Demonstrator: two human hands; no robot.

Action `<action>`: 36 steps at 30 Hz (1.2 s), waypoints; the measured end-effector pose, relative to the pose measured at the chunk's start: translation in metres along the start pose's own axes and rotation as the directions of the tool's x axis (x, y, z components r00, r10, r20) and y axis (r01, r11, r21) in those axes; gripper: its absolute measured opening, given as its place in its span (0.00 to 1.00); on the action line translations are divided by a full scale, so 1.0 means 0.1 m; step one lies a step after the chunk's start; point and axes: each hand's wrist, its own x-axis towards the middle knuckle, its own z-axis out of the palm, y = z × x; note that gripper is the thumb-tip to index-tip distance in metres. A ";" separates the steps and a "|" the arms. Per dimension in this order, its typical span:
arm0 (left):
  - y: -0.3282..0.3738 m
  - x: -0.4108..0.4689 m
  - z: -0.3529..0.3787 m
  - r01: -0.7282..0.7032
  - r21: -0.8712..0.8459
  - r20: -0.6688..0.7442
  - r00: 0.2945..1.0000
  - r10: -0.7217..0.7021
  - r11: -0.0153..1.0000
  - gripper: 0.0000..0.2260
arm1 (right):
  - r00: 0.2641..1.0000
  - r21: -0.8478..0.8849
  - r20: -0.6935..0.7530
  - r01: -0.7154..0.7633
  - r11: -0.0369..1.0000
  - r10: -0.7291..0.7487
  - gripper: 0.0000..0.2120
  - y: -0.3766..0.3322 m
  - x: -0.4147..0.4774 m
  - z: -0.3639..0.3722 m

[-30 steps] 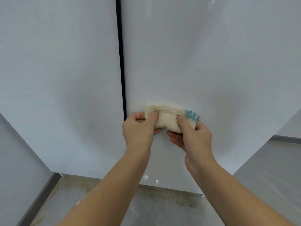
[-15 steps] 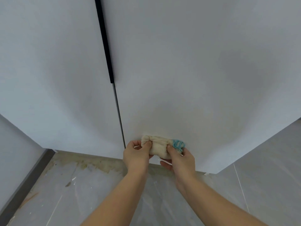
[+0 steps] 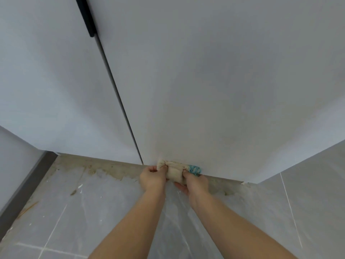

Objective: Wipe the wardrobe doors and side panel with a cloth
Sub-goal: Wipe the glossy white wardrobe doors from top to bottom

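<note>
Far left: pale wall (image 3: 11, 165) with a dark baseboard (image 3: 24, 187) running along the floor (image 3: 74, 212). Floor is grey tile, pale grout lines, scattered white flecks. A grubby brownish strip (image 3: 104, 169) runs under the wardrobe's lower edge.

Left door (image 3: 46, 81): plain, light grey-white. Black handle (image 3: 86, 17) sits at the top of the narrow gap (image 3: 119, 101) between the two doors; the gap runs down to the bottom edge.

Left hand (image 3: 152, 177): low, at the foot of the gap, fingers and thumb curled round the left end of the cloth (image 3: 174, 171).

Cloth: cream, bunched into a small wad, blue patch (image 3: 195, 169) at its right end. It lies against the very bottom edge of the right door (image 3: 205, 71), just right of the gap and just above the floor.

Right hand (image 3: 196, 184): close beside the left, thumb over the cloth, fingers under it, gripping the right part. Both forearms reach in from the bottom of the view.

Right door: wide, plain, same pale finish.
</note>
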 end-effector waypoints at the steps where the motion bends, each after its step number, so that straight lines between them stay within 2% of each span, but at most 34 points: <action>1: -0.02 0.02 0.00 0.012 0.009 0.000 1.000 -0.012 1.000 0.07 | 1.000 0.003 0.001 -0.025 1.000 0.025 0.15 0.02 0.02 0.01; 4: -0.10 0.12 0.03 0.074 0.009 -0.014 0.997 -0.074 0.997 0.05 | 0.996 0.023 0.007 -0.086 0.996 0.086 0.14 0.05 0.10 0.04; 8: -0.12 0.23 0.06 0.201 -0.040 0.003 0.980 -0.201 0.979 0.10 | 0.993 0.086 -0.013 -0.115 0.990 0.116 0.14 0.09 0.16 0.08; 13: 0.01 0.14 -0.03 0.222 -0.191 0.111 0.973 -0.204 0.956 0.07 | 0.996 0.204 0.023 -0.087 0.975 0.085 0.17 0.07 0.06 0.06; 16: 0.22 -0.08 -0.11 0.159 -0.232 0.153 0.980 -0.125 0.960 0.07 | 0.997 0.219 0.069 -0.053 0.974 0.039 0.16 -0.11 -0.16 0.02; 20: 0.64 -0.49 -0.24 0.056 -0.273 0.230 0.973 0.009 0.960 0.06 | 0.990 0.191 0.131 0.025 0.981 -0.050 0.09 -0.49 -0.65 -0.06; 26: 1.30 -1.19 -0.40 -0.048 -0.358 0.335 0.925 0.177 0.932 0.07 | 0.949 0.202 0.165 0.234 0.951 -0.269 0.09 -1.07 -1.47 -0.15; 30: 1.73 -1.74 -0.48 -0.126 -0.442 0.406 0.855 0.323 0.888 0.09 | 0.864 0.226 0.154 0.441 0.869 -0.478 0.07 -1.43 -2.06 -0.25; 36: 2.34 -2.67 -0.47 -0.238 -0.551 0.465 0.708 0.531 0.800 0.08 | 0.720 0.286 0.087 0.644 0.709 -0.689 0.08 -2.08 -2.86 -0.54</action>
